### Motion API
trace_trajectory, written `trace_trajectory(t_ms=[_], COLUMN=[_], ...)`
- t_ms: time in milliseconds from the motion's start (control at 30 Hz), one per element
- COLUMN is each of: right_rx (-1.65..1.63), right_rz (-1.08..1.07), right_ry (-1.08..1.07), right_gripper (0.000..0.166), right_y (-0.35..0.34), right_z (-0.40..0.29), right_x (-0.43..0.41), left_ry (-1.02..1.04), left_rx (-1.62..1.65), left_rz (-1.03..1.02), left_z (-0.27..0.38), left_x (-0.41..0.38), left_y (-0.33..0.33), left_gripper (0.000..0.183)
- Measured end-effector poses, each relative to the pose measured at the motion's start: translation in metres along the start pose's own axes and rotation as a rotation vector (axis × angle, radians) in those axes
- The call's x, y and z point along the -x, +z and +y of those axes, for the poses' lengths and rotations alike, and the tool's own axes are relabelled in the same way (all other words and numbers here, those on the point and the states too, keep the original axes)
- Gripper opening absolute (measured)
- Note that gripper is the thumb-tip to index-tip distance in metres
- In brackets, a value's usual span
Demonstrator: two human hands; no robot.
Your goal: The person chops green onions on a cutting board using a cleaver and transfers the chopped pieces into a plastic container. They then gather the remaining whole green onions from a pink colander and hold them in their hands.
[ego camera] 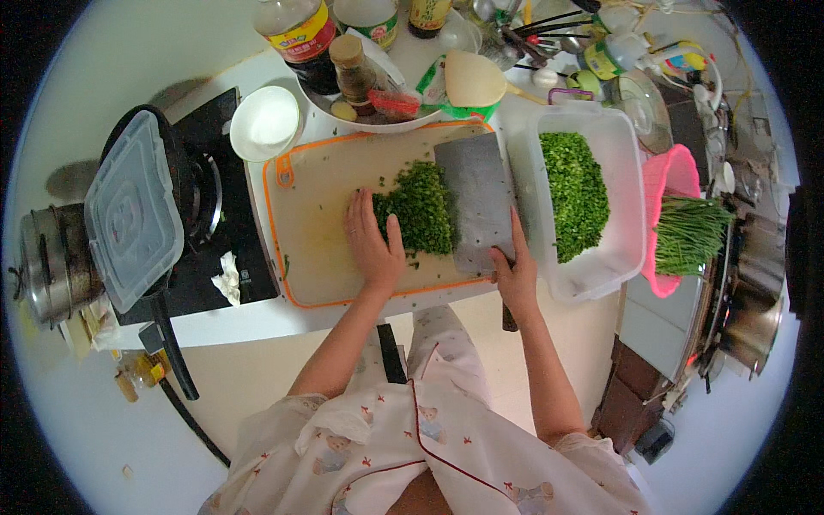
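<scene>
A pile of finely chopped green chives point(421, 209) lies on an orange-rimmed cutting board point(315, 257). My left hand point(375, 241) rests against the pile's left side, fingers extended, thumb raised beside the greens. My right hand point(517, 273) holds a wide-bladed cleaver point(476, 199) by its dark handle; the blade lies nearly flat at the pile's right edge. Right of the board, a white plastic tub point(624, 212) contains more chopped chives point(575, 193). Beyond it, a pink basket point(651, 212) bears uncut long green stalks point(689, 228).
A white bowl point(265, 122) stands behind the board's left corner, near a black cooktop point(238, 193). A pan point(177, 347) there bears a plastic lid point(135, 209). Behind the board are a tray of bottles point(399, 125) and a pale round-headed scoop point(475, 78).
</scene>
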State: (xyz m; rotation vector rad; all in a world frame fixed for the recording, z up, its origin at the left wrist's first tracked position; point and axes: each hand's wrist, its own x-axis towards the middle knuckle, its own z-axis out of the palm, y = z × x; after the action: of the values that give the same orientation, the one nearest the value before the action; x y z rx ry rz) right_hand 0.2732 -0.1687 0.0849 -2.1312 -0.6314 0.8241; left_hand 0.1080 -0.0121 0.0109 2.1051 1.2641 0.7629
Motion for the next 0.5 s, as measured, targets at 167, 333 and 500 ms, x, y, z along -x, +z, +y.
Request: trace_trajectory(t_ms=[167, 333, 500], right_rx=[-0.208, -0.264, -0.088], right_rz=[-0.065, -0.164, -0.177], right_ry=[0.04, 0.036, -0.328], right_gripper=[0.071, 0.068, 0.064], right_y=[0.018, 0.039, 0.056], right_z=[0.021, 0.021, 0.035], right_x=[-0.009, -0.013, -0.019], left_ry=[-0.039, -0.107, -0.178], left_rx=[0.101, 0.145, 0.201], left_rz=[0.024, 0.068, 0.168], left_z=[0.019, 0.039, 0.045], left_x=[-0.002, -0.005, -0.007], left_y=[0.001, 0.018, 0.027], left_gripper=[0.051, 0.046, 0.039])
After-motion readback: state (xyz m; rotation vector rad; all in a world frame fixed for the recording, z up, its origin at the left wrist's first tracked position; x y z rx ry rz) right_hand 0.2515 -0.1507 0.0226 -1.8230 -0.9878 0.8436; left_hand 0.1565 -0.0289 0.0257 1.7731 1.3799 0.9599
